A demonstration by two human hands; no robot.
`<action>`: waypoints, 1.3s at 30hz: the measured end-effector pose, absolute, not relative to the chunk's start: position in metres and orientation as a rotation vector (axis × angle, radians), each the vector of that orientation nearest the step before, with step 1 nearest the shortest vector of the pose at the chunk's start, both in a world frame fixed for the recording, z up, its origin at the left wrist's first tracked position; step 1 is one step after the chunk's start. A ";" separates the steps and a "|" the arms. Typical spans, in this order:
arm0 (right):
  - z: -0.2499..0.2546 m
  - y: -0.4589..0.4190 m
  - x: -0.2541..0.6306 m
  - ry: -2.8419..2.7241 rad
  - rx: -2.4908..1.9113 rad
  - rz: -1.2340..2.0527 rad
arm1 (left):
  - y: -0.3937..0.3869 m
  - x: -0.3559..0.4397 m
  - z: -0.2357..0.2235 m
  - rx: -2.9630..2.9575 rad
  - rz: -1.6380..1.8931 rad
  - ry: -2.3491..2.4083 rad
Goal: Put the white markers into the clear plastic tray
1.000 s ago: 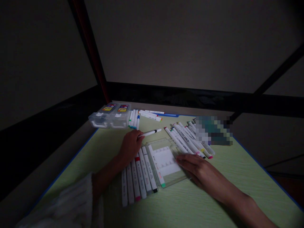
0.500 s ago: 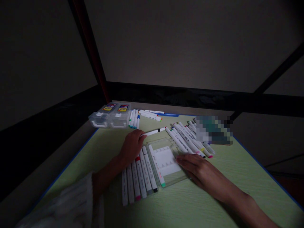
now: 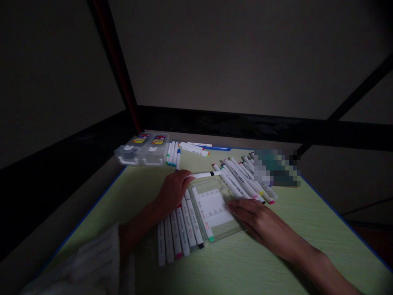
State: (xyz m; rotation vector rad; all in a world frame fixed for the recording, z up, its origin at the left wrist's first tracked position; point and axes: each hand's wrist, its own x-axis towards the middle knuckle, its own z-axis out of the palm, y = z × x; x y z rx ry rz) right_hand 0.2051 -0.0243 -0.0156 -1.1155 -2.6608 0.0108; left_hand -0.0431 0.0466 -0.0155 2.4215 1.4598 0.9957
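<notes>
My left hand point(image 3: 172, 189) pinches a white marker point(image 3: 203, 175) with a black band, held nearly level above the far edge of a clear plastic case point(image 3: 225, 233). The marker's far end points right, over the pile there. My right hand point(image 3: 260, 219) grips the case's right side, fingertips over its edge and thumb hidden. Inside the case, along its left wall, lies one white marker with a green end point(image 3: 203, 215); a white card panel point(image 3: 216, 209) shows beside it. Left of the case, below my left wrist, several white markers point(image 3: 178, 233) lie side by side.
Many loose markers point(image 3: 238, 176) lie beyond my right hand, next to a pixelated patch. At the back left stand two clear cases point(image 3: 155, 153) with handles, beside several more markers point(image 3: 194, 149) and a blue strip-like object point(image 3: 217, 148). Blue edging borders the green table point(image 3: 276, 270).
My left hand has shifted slightly right and nearer, and the marker in it has turned more level, its tip now over the right pile. My right hand and the case stay put.
</notes>
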 end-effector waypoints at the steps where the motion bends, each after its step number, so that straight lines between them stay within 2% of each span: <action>1: -0.015 -0.024 0.205 -2.665 -1.118 0.012 | 0.046 -0.043 -0.015 2.439 1.004 1.439; 29: -0.016 -0.026 0.203 -2.664 -1.107 -0.007 | 0.034 -0.044 -0.010 2.829 1.345 0.942; 39: -0.013 -0.027 0.200 -2.605 -1.016 -0.132 | 0.035 -0.044 -0.011 2.931 1.520 0.800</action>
